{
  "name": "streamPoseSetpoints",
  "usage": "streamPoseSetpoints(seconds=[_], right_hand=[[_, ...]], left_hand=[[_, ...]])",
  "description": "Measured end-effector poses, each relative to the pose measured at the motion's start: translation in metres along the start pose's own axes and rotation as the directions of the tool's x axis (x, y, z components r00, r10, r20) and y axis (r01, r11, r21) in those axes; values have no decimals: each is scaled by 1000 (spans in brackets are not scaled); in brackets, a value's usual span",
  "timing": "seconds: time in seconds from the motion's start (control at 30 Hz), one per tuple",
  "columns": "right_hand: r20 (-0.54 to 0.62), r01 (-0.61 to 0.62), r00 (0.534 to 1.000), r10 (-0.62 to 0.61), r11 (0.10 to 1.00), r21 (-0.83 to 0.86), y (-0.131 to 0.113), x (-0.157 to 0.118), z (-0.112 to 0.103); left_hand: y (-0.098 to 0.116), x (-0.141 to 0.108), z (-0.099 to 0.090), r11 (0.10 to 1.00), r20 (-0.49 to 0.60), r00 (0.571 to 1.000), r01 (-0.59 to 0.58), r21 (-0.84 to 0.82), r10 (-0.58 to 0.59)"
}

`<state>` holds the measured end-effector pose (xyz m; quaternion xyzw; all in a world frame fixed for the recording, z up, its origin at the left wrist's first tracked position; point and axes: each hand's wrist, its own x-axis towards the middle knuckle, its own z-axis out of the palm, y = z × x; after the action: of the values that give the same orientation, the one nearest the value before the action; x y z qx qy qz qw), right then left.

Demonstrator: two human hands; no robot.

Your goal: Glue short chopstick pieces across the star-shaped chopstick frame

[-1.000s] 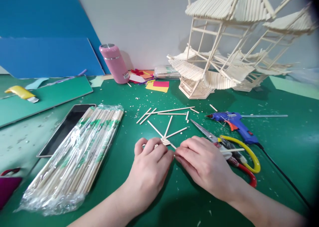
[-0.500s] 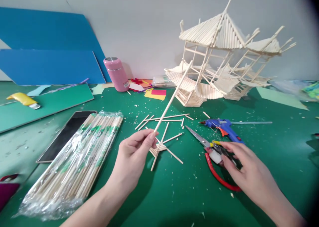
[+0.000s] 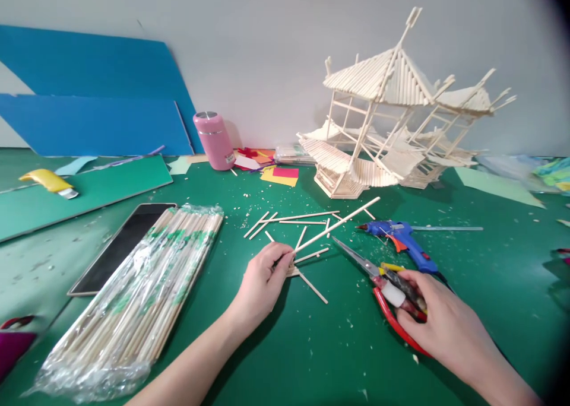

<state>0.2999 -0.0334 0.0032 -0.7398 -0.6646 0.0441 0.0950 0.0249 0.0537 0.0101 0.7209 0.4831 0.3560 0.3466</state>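
Observation:
Between thumb and fingers, my left hand [image 3: 268, 275] pinches a thin wooden stick [image 3: 341, 223], which slants up to the right. Its near end is just over a small stick frame [image 3: 291, 270] with arms spreading out on the green table; my fingers partly cover that frame. My right hand [image 3: 439, 320] is closed round the red-handled scissors [image 3: 392, 314], their blades pointing up and left. A yellow and dark piece by the scissors' handles is partly hidden by my fingers. Loose cut sticks [image 3: 300, 217] lie beyond my left hand.
A blue glue gun [image 3: 407, 240] lies beyond the scissors. Bagged sticks [image 3: 146, 287] overlap a dark phone [image 3: 118, 251] at left. Behind stand a stick-built pavilion model [image 3: 378, 91] and a pink flask [image 3: 214, 142]. A yellow cutter [image 3: 47, 181] rests on a green board [image 3: 111, 180].
My left hand has lowered the stick and tipped it rightward, bringing its near end to the small frame. My right hand has closed further round the scissors. The view has shifted slightly.

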Motion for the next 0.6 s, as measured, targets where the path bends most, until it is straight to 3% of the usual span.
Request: streamPoseSetpoints(seconds=[0.1,0.27,0.43,0.6], right_hand=[[13,-9,1000,7,990,141,8,-4,2],[53,-13,998,-14,881,473,9,-17,0],[98,-9,994,-55,827,563,-26,-21,-7],[170,62,970,-173,855,515,-52,-14,-8]], left_hand=[[3,-3,0,999,7,1000,-21,-47,22],[10,-14,-5,971,-120,992,20,-238,-49],[21,-24,-8,738,87,950,288,-610,-299],[26,-24,-11,615,195,931,353,-706,-310]])
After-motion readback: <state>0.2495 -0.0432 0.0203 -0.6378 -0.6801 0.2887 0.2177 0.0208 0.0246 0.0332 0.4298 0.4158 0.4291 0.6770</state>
